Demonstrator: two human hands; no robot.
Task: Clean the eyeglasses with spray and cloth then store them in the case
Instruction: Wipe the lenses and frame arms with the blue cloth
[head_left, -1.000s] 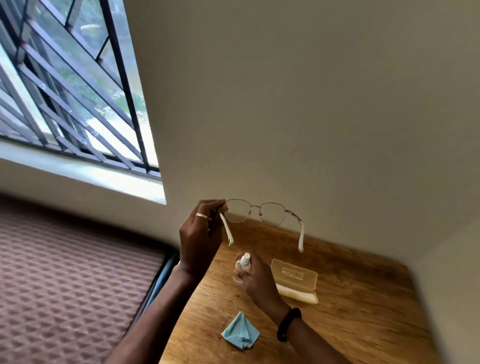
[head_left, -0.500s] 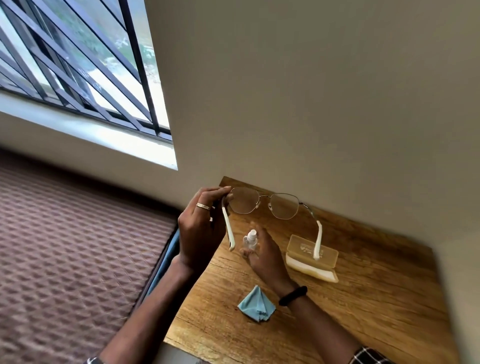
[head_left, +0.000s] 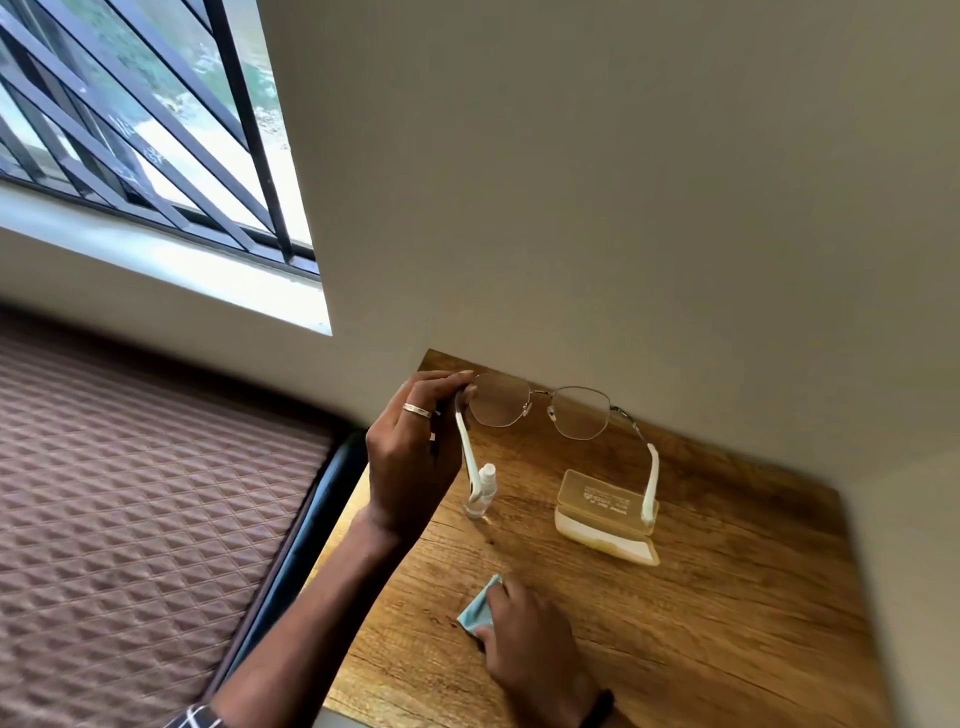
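My left hand holds thin metal-rimmed eyeglasses with white temple tips by their left hinge, arms unfolded, above the wooden table. A small clear spray bottle with a white cap stands upright on the table just right of that hand. My right hand lies over a light blue cloth near the table's front, fingers closed on its edge. The cream eyeglass case lies with its lid raised, right of the bottle.
The table is pushed into a corner, with plain walls behind and to the right. A patterned brown surface lies left of the table past a dark gap. A barred window is at the upper left.
My right hand set the spray bottle down on the table and moved back to the blue cloth. The left hand keeps the eyeglasses raised. The view tilted down.
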